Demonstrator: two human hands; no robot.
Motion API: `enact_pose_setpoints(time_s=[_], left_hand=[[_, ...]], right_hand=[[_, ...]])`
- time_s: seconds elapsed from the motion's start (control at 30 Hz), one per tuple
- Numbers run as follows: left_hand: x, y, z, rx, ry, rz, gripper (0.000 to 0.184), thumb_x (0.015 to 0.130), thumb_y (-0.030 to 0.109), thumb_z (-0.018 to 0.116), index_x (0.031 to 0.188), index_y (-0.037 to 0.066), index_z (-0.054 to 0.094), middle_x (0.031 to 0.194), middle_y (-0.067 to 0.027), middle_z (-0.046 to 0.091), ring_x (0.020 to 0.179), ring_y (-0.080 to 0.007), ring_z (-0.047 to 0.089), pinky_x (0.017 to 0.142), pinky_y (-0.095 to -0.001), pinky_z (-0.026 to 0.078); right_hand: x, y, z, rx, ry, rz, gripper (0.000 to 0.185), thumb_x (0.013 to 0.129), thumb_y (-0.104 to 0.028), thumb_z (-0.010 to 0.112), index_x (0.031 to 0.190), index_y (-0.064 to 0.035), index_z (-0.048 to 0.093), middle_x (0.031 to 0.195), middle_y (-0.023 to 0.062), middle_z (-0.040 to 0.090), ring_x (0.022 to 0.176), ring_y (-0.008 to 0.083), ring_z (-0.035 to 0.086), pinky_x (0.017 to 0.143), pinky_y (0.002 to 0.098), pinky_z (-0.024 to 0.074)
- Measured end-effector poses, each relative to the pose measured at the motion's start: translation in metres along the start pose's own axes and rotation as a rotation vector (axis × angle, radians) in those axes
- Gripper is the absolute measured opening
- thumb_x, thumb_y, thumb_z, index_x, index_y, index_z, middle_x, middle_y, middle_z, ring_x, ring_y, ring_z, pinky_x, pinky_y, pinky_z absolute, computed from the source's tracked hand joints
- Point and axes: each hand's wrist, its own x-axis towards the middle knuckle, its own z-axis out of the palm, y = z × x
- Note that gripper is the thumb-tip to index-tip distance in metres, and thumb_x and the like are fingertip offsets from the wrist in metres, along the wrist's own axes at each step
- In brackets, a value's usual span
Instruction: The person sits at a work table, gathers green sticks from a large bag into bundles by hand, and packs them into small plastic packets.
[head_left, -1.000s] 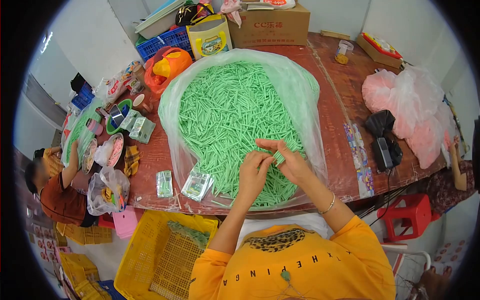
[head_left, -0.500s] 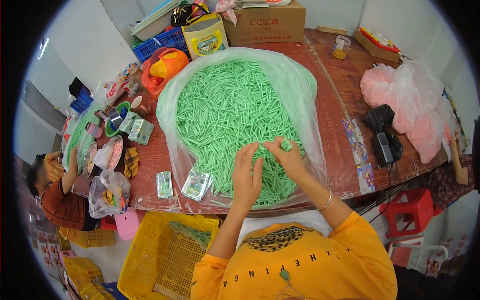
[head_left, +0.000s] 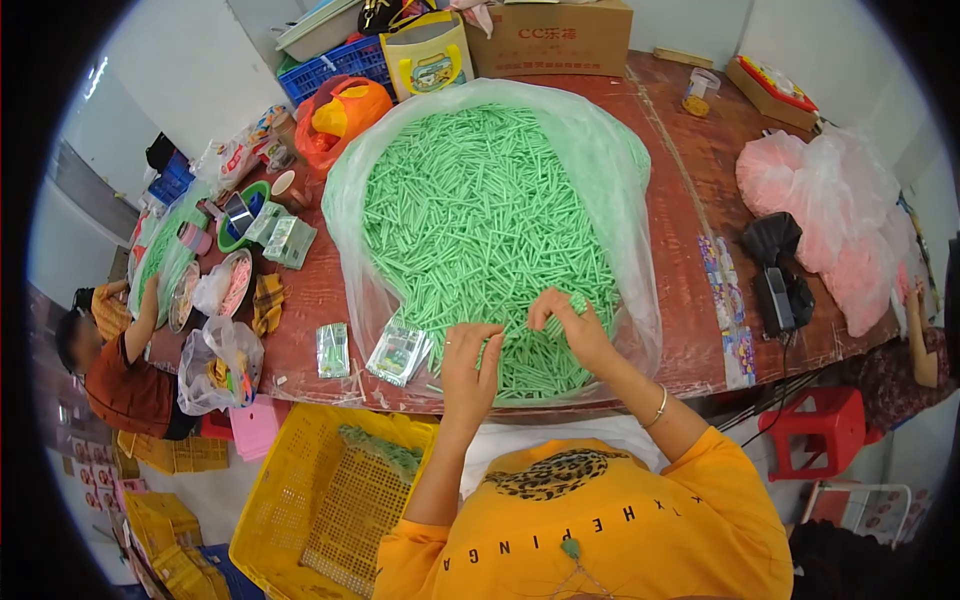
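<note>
A large clear plastic bag (head_left: 345, 250), its mouth spread wide, holds a heap of thin green sticks (head_left: 480, 200). Over the near edge of the heap, my left hand (head_left: 468, 375) has its fingers bent and its thumb apart, with nothing seen in it. To its right, my right hand (head_left: 578, 335) is closed around a small bunch of green sticks, whose ends show by the curled fingers. A stack of silvery printed packets (head_left: 398, 352) lies left of my left hand, against the bag. Another printed packet (head_left: 332, 350) lies farther left on the table.
Below the red-brown table (head_left: 690, 345) stands a yellow crate (head_left: 270, 500). A bag of pink pieces (head_left: 825, 220) and a black device (head_left: 775, 300) lie right. A cardboard box (head_left: 550, 40) is at the back. Other people sit left (head_left: 125, 370) and right (head_left: 920, 360).
My hands have moved apart. The left one came down and toward the packets, its fingers more bent; the right one dropped slightly, still holding sticks. The whole view has shifted a little.
</note>
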Motion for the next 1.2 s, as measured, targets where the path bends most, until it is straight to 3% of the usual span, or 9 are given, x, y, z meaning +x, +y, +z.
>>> enact_pose_setpoints(time_s=[0.17,0.27,0.47,0.53,0.57,0.67,0.77,0.93,1.2], left_hand=[[0.006,0.013,0.029,-0.322,-0.027,-0.214,0.013,0.093,0.009,0.062,0.101,-0.001,0.064,0.093,-0.0135,0.062,0.082,-0.0261,0.059,0.073,-0.0334,0.047],[0.013,0.017,0.045,-0.33,-0.036,-0.183,0.011,0.092,0.009,0.064,0.097,0.0,0.064,0.087,-0.0118,0.062,0.077,-0.0237,0.058,0.068,-0.0322,0.046],[0.035,0.003,0.053,-0.212,0.059,-0.087,0.006,0.091,0.008,0.063,0.092,0.004,0.068,0.083,-0.0109,0.063,0.078,-0.0287,0.058,0.072,-0.0363,0.045],[0.054,-0.021,0.045,0.054,0.157,0.0,0.011,0.091,0.01,0.064,0.098,0.004,0.068,0.09,-0.0117,0.064,0.085,-0.0308,0.059,0.076,-0.0384,0.045],[0.061,-0.027,0.038,0.202,0.18,0.059,0.017,0.09,0.013,0.067,0.104,0.004,0.067,0.099,-0.0123,0.064,0.093,-0.0331,0.058,0.082,-0.0431,0.044],[0.052,-0.022,0.025,0.176,0.209,0.0,0.022,0.088,0.012,0.068,0.109,0.005,0.066,0.108,-0.0123,0.063,0.1,-0.0339,0.056,0.089,-0.0457,0.039],[0.028,-0.022,0.004,0.187,0.048,0.045,0.019,0.088,0.01,0.067,0.107,0.005,0.066,0.107,-0.0122,0.063,0.1,-0.0329,0.057,0.088,-0.0442,0.04],[-0.009,-0.056,-0.049,0.25,0.198,-0.121,0.009,0.089,0.006,0.064,0.097,0.001,0.066,0.091,-0.0123,0.065,0.085,-0.0319,0.059,0.079,-0.041,0.044],[-0.025,-0.137,-0.075,0.592,0.049,-0.315,0.026,0.075,0.017,0.08,0.087,0.0,0.064,0.089,-0.015,0.06,0.087,-0.0354,0.056,0.076,-0.044,0.045]], right_hand=[[0.006,0.002,-0.005,0.055,0.003,-0.079,0.057,0.108,-0.043,0.024,0.098,-0.0046,0.064,0.128,0.0137,0.062,0.102,0.0214,0.059,0.096,0.0384,0.0414],[0.001,-0.001,-0.006,0.113,-0.022,-0.023,0.056,0.108,-0.043,0.024,0.101,-0.0046,0.065,0.129,0.0129,0.062,0.105,0.0207,0.058,0.099,0.0387,0.0405],[0.009,-0.002,-0.014,0.038,0.076,0.073,0.058,0.107,-0.047,0.031,0.109,0.0018,0.063,0.12,0.0166,0.065,0.109,0.0217,0.06,0.096,0.0364,0.0461],[0.018,-0.007,-0.017,0.196,0.284,0.115,0.05,0.106,-0.042,0.039,0.102,0.0029,0.062,0.112,0.0184,0.067,0.099,0.023,0.066,0.088,0.0345,0.052],[0.019,0.004,-0.021,0.143,0.37,0.071,0.042,0.105,-0.036,0.046,0.09,0.0007,0.06,0.083,0.0107,0.066,0.074,0.0182,0.064,0.068,0.0301,0.0527],[0.01,0.012,-0.024,0.188,0.345,0.174,0.035,0.103,-0.033,0.054,0.077,-0.0089,0.054,0.059,-0.0064,0.034,0.051,0.0049,0.03,0.046,0.0245,0.0241],[0.002,0.006,-0.009,0.064,0.364,0.161,0.032,0.101,-0.031,0.057,0.076,-0.0113,0.053,0.058,-0.0083,0.034,0.051,0.0032,0.029,0.046,0.0234,0.0194],[-0.017,0.023,-0.005,-0.316,0.197,0.054,0.031,0.095,-0.026,0.064,0.094,0.0053,0.068,0.064,-0.0017,0.051,0.063,0.0053,0.04,0.053,0.0285,0.0338],[-0.03,0.034,-0.025,-0.285,0.128,0.125,0.032,0.097,-0.027,0.063,0.086,0.0033,0.065,0.063,-0.0059,0.041,0.061,0.0053,0.032,0.053,0.0261,0.0304]])
